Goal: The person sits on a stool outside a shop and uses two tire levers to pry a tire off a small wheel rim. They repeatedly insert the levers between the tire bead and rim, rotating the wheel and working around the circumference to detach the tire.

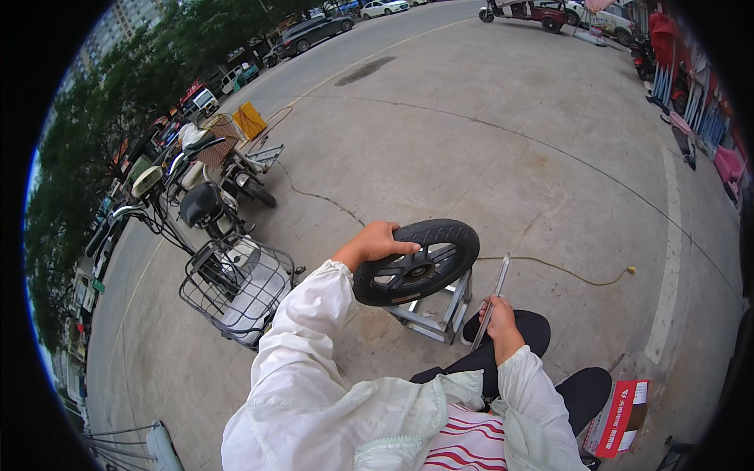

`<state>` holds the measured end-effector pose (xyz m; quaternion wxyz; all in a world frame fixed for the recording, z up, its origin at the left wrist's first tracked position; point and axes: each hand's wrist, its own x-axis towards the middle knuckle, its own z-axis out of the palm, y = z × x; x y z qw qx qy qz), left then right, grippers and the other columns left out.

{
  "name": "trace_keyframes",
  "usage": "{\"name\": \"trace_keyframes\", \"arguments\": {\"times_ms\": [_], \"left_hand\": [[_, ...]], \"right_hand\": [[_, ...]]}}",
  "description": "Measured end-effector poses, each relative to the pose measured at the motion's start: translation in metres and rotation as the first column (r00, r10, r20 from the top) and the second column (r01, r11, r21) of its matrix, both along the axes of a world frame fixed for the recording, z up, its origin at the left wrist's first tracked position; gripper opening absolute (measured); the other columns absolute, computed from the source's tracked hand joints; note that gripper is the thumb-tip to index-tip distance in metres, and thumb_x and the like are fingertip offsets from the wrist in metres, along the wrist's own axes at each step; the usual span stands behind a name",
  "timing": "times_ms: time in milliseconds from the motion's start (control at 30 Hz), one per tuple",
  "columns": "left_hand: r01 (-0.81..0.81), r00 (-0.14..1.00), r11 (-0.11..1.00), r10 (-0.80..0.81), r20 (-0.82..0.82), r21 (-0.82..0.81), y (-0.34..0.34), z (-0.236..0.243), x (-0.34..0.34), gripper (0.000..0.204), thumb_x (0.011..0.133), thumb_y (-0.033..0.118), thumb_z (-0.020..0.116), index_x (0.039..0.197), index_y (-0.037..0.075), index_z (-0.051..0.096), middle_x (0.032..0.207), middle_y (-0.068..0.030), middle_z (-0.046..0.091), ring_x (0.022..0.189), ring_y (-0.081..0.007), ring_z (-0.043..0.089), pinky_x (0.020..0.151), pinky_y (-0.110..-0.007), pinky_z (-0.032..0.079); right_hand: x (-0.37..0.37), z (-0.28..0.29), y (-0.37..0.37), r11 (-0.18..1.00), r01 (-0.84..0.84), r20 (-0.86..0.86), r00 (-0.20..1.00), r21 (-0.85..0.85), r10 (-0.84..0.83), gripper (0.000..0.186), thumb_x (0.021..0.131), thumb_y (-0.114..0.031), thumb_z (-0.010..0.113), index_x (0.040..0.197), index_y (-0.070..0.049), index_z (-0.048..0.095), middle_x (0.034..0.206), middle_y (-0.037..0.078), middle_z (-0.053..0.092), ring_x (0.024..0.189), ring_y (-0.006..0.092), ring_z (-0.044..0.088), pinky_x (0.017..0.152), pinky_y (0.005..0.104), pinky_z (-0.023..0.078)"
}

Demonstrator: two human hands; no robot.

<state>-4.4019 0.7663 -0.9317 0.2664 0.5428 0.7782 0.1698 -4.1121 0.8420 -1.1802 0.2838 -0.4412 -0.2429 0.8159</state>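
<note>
My left hand (386, 240) grips the upper left of a small black wheel (447, 268) with a treaded tyre and a dark hub, tilted over a silver metal stand (418, 324). In my right hand (496, 320) is a long, narrow metal bar (500, 274), held upright at a slant just right of the wheel. A thin yellowish hose or cord (569, 270) lies on the ground behind the bar, ending in a small fitting at the right. My bent leg and dark shoe (533, 331) are below and beside my right hand.
Parked scooters stand at left, one with a wire basket (223, 302); a yellow object (248, 122) is behind them. A red and white box (618, 416) lies at lower right. Red and pink items (730, 169) line the right edge. Cars and a red three-wheeler (524, 16) are farther off.
</note>
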Motion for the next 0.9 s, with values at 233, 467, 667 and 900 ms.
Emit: {"name": "trace_keyframes", "arguments": {"times_ms": [233,467,667,900], "left_hand": [[-0.049,0.998,0.984,0.055,-0.029,0.170,-0.009,-0.016,0.009,0.074,0.068,0.057,0.075,0.105,-0.006,0.066,0.095,-0.0221,0.070,0.090,-0.0329,0.068,0.080,-0.038,0.051],[-0.034,0.985,0.998,0.043,-0.170,0.050,-0.010,-0.006,0.020,0.075,0.069,0.062,0.072,0.105,-0.003,0.067,0.088,-0.0183,0.071,0.085,-0.0312,0.069,0.076,-0.038,0.052],[-0.047,0.925,0.998,0.057,-0.375,0.036,-0.010,0.000,0.032,0.073,0.068,0.066,0.069,0.101,0.001,0.070,0.089,-0.0194,0.070,0.084,-0.0364,0.067,0.075,-0.043,0.051],[-0.003,0.941,0.980,0.069,-0.332,0.197,-0.015,-0.021,0.018,0.071,0.067,0.062,0.072,0.095,-0.004,0.069,0.087,-0.0232,0.067,0.084,-0.0371,0.066,0.075,-0.044,0.051]], "right_hand": [[0.001,-0.004,0.001,1.000,-0.017,0.005,1.000,0.025,0.017,0.023,0.098,-0.029,0.048,0.092,-0.009,0.057,0.072,0.002,0.054,0.062,0.0172,0.054,0.054,0.0339,0.046],[0.002,-0.006,0.001,0.999,-0.030,0.019,0.999,0.041,0.030,0.023,0.099,-0.030,0.047,0.092,-0.010,0.057,0.074,0.003,0.056,0.065,0.0188,0.056,0.059,0.0356,0.047],[0.001,-0.004,0.002,0.999,0.003,0.003,1.000,0.049,-0.003,0.024,0.099,-0.031,0.046,0.095,-0.009,0.056,0.076,0.004,0.056,0.066,0.0203,0.058,0.060,0.0367,0.049],[0.000,0.017,-0.006,0.992,0.106,-0.011,0.994,0.073,-0.106,0.025,0.099,-0.031,0.047,0.096,-0.007,0.055,0.074,0.005,0.054,0.062,0.0194,0.057,0.053,0.0346,0.048]]}}
